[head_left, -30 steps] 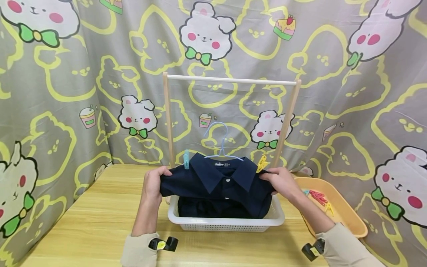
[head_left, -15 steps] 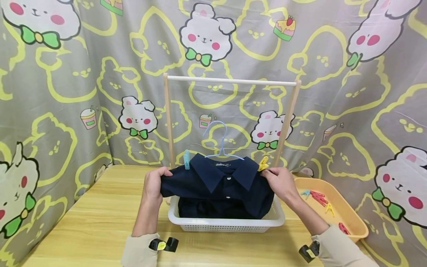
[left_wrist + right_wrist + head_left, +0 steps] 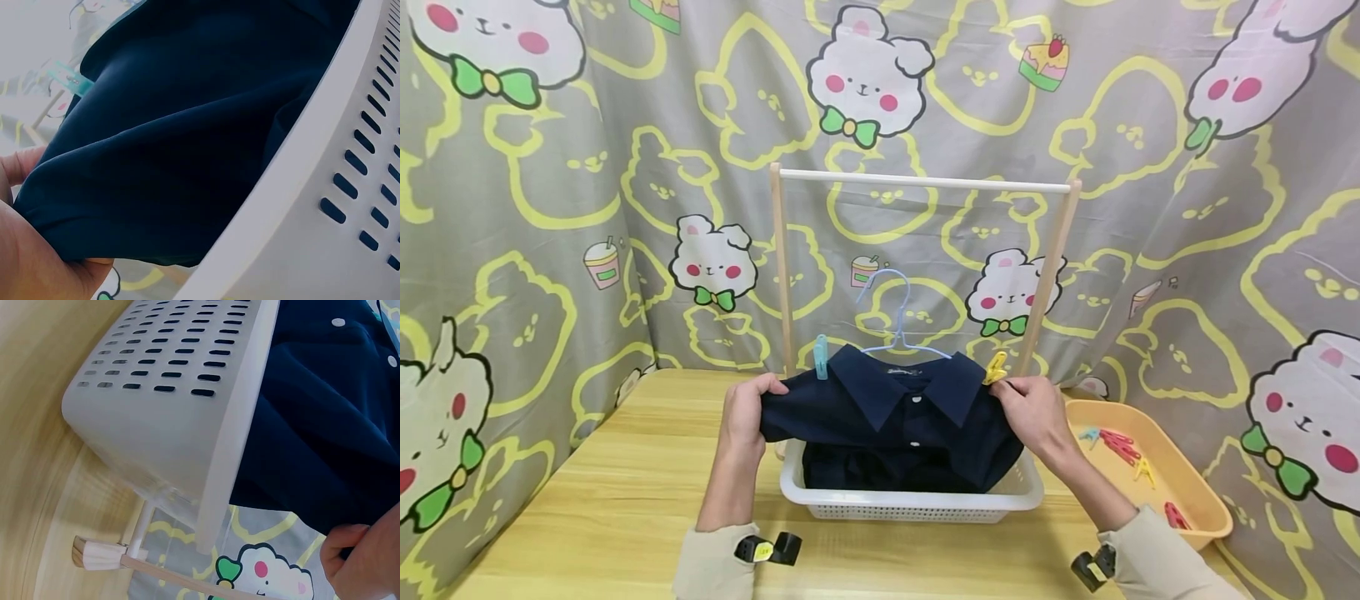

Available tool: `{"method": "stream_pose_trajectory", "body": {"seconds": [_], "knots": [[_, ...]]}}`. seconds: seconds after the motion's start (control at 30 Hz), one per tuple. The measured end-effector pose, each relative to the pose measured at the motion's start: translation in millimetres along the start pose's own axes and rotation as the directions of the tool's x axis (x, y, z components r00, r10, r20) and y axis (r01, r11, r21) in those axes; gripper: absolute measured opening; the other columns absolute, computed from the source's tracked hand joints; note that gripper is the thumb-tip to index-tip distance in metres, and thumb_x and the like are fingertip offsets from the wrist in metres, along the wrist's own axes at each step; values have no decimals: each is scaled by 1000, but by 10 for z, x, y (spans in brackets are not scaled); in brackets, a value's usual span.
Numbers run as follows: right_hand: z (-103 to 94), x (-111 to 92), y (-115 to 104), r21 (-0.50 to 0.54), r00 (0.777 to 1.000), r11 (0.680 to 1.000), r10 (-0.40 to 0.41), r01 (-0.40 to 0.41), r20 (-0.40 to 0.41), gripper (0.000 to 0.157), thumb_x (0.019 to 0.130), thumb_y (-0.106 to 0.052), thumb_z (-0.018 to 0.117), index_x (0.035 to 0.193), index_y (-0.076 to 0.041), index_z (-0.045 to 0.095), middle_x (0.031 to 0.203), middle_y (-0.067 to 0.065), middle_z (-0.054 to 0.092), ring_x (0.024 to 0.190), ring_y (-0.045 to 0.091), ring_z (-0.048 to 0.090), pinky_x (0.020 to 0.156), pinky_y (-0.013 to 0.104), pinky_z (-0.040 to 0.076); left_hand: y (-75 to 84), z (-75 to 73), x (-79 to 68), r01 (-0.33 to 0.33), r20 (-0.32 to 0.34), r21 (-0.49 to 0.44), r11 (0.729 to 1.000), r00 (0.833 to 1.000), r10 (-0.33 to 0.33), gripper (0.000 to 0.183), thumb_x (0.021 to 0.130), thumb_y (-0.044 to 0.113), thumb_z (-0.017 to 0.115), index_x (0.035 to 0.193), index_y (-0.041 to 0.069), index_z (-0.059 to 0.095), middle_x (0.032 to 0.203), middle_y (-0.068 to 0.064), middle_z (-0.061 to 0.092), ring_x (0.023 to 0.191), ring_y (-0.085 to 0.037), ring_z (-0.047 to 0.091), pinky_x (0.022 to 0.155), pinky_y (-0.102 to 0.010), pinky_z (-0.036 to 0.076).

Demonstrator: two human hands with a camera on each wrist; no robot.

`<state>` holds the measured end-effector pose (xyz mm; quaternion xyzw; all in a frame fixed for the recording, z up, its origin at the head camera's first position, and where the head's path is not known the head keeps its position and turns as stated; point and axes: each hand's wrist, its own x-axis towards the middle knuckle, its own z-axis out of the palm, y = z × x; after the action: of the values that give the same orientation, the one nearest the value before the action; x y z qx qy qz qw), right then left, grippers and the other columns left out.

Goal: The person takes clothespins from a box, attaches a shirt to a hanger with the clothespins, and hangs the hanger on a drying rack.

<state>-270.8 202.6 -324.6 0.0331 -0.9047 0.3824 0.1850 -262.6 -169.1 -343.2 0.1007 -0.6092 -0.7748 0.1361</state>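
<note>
A dark navy collared shirt (image 3: 880, 417) with white buttons hangs on a light blue wire hanger (image 3: 901, 312), its lower part bunched inside a white perforated basket (image 3: 910, 502). My left hand (image 3: 745, 414) grips the shirt's left side, thumb on top, cloth folded between thumb and fingers in the left wrist view. On the other side my right hand (image 3: 1037, 414) pinches the shoulder cloth close to a yellow clothespin (image 3: 996, 367). A teal clothespin (image 3: 822, 358) is clipped on the left shoulder. The hanger's arms are mostly hidden by the shirt.
Behind the basket stands a rack with wooden posts (image 3: 1051, 275) and a white rail (image 3: 917, 179). An orange tray (image 3: 1195, 479) at the right holds several loose clothespins (image 3: 1118, 447). A patterned curtain (image 3: 760, 50) surrounds the wooden table (image 3: 610, 492).
My right hand has shifted its hold slightly up toward the yellow clothespin, which has moved up and right a little. The right forearm has moved left, uncovering more clothespins. My left hand keeps its grip.
</note>
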Motion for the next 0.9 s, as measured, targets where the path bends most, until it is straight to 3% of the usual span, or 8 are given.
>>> {"method": "stream_pose_trajectory", "body": {"seconds": [0.27, 0.57, 0.9], "knots": [[13, 1, 5, 13, 1000, 1000, -14, 14, -19, 28, 96, -26, 62, 83, -11, 80, 57, -5, 46, 66, 19, 49, 64, 32, 35, 18, -13, -13, 7, 17, -2, 1000, 1000, -6, 25, 81, 3, 63, 58, 14, 68, 66, 2, 54, 68, -20, 58, 66, -28, 53], [3, -7, 18, 13, 1000, 1000, -16, 17, -13, 30, 97, -26, 60, 79, -10, 79, 58, -4, 47, 69, 20, 50, 66, 33, 35, 38, -57, -8, 14, 78, 24, 1000, 997, -16, 25, 83, 4, 64, 62, 15, 72, 67, 4, 58, 68, -17, 61, 69, -27, 54], [-9, -11, 70, 4, 1000, 1000, -14, 14, -23, 33, 97, -24, 60, 70, -10, 73, 58, -3, 43, 66, 20, 47, 65, 32, 34, 51, -56, -16, -25, 133, 67, 997, 991, 16, 21, 87, 7, 67, 70, 15, 77, 75, 4, 66, 77, -16, 64, 76, -27, 56]]}}
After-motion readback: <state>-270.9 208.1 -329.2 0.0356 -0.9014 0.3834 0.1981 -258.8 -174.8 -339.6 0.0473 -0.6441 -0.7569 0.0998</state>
